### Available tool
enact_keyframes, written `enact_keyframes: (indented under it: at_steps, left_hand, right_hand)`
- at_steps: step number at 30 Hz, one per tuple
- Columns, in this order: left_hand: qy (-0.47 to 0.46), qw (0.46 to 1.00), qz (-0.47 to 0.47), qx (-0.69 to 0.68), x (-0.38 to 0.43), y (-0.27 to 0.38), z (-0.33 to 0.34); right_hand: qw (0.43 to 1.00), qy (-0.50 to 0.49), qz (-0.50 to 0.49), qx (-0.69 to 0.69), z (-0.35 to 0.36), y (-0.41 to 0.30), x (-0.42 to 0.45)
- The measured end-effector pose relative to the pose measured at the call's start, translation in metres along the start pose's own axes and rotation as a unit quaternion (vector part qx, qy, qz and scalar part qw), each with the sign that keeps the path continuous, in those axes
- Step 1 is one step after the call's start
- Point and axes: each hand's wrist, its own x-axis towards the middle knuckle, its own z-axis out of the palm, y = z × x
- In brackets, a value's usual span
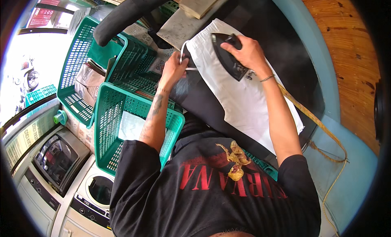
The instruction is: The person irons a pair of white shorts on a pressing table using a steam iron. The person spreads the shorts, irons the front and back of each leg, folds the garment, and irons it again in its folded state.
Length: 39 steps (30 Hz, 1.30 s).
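White trousers (241, 105) with a gathered waistband lie flat on the dark ironing surface (287, 50), the waistband at the far end. My right hand (249, 52) grips the handle of a dark steam iron (226, 53), whose soleplate rests on the upper part of the cloth. A yellowish-brown hose (305, 110) runs from behind the right wrist towards the lower right. Left of the waistband, my left hand (175, 67) holds the white drawstring (182, 50) between thumb and fingers, with its loop standing up. Faint steam hangs to the right of the iron.
Green plastic baskets (102, 114) stand at the left, holding folded items. A black padded sleeve board (122, 20) juts in above them. Stone-like slabs (177, 29) lie beyond the waistband. The table's blue edge (328, 60) curves along the right; washing machines (97, 188) stand lower left.
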Motion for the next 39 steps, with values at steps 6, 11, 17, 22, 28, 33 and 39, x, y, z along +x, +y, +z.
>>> enact_keyframes:
  at_steps: [6,11,17,22,28,33,39]
  left_hand:
    - [0.014,0.999,-0.043,0.001,-0.038,-0.014,0.007]
    - [-0.043,0.982,-0.071,-0.172,-0.039,-0.037,-0.002]
    - [-0.149,0.947,-0.052,-0.280,-0.042,-0.049,-0.020]
    - [-0.131,0.954,-0.078,-0.259,-0.055,-0.051,-0.020]
    - [-0.090,0.977,-0.137,-0.139,-0.067,-0.045,-0.016]
    - [-0.137,0.973,-0.142,-0.117,-0.077,-0.045,-0.030]
    - [0.018,0.992,-0.032,-0.122,-0.061,-0.028,-0.056]
  right_hand:
    - [0.993,-0.028,0.059,-0.099,0.065,-0.001,0.021]
    - [0.996,-0.016,0.042,-0.074,0.058,0.004,0.041]
    - [0.997,-0.076,0.030,0.001,0.065,-0.028,0.028]
    - [0.995,0.034,-0.056,-0.074,0.106,-0.035,0.011]
    - [0.997,-0.008,-0.039,-0.065,0.105,-0.028,0.017]
    - [0.996,-0.071,-0.040,-0.034,0.095,-0.036,-0.028]
    - [0.997,-0.045,-0.060,0.000,0.094,-0.030,-0.045]
